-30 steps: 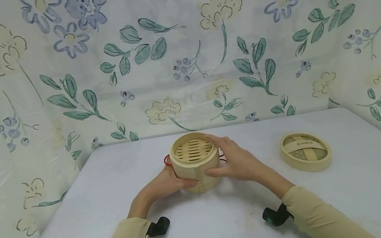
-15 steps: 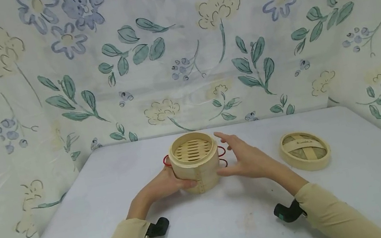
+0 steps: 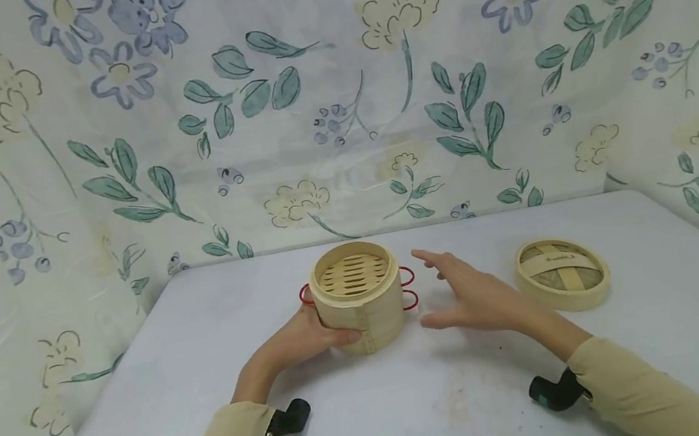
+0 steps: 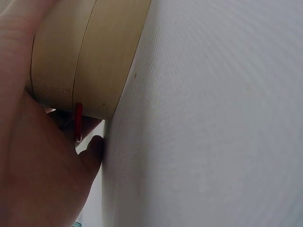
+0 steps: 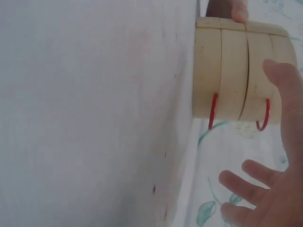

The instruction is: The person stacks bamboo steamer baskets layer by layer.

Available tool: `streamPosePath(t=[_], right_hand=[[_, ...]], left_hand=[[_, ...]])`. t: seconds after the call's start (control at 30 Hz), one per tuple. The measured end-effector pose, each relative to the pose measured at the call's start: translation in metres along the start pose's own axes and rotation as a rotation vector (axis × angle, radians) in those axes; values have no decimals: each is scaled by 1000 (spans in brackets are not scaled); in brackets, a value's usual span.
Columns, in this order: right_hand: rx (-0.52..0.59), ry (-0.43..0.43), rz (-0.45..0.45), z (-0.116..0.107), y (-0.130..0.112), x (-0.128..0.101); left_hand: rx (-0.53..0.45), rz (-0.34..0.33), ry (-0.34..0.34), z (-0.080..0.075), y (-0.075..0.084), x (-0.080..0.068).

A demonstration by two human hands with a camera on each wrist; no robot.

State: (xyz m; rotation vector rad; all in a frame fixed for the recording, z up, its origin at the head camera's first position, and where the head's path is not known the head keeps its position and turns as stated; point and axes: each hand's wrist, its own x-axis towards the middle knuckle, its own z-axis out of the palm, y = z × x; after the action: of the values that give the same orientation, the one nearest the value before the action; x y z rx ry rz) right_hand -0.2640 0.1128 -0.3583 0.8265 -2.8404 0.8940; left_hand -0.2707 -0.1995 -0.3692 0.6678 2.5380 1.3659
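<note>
The steamer basket [image 3: 358, 296] stands in the middle of the table [image 3: 379, 404], near the far edge. It is two round bamboo rings stacked up, with a slatted floor inside and no lid on. I think it is light and stiff, and a bit thin, so a hard squeeze could crack it. The wood looks dry, not slippery. I would hold it by the round wall, low down, so both rings come along together. The thin red loops [image 3: 408, 286] on its sides look too weak to carry it.

My left hand [image 3: 300, 340] wraps around the left side of the wall, thumb in front. My right hand [image 3: 475, 295] is loose and spread, touching nothing, just beside the basket. The lid [image 3: 562, 273] lies flat on the table, well apart to the right.
</note>
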Motion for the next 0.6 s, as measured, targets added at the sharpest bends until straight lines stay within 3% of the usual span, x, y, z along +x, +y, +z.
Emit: streamPosePath(t=[0.27, 0.6], right_hand=[[18, 6, -3, -18, 6, -4], [-53, -50, 63, -40, 30, -16]], left_hand=[[6, -10, 5, 1, 0, 0], [3, 31, -2, 1, 1, 1]])
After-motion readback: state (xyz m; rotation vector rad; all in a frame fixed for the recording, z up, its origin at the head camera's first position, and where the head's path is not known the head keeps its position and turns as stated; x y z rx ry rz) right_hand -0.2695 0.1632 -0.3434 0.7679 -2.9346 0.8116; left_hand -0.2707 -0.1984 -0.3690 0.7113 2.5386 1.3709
